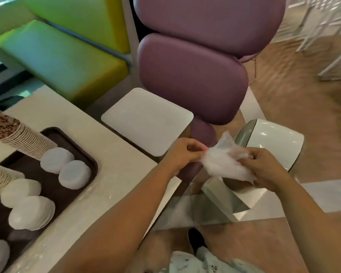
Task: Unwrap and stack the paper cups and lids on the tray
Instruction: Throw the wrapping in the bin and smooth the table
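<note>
both hands, left (182,153) and right (264,168), pinching crumpled plastic wrap (222,162) off right of the tray (82,154), cups (23,138) and lids (75,174) already there, probably binning next

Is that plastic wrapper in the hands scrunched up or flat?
Scrunched up. The plastic wrapper is crumpled into wrinkly folds, pinched between the left hand and the right hand.

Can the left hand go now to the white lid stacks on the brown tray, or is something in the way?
Probably not at once. The left hand pinches the crumpled plastic wrap together with the right hand, off the counter's edge. Nothing stands between it and the lid stacks on the tray; it must release the wrap first.
</note>
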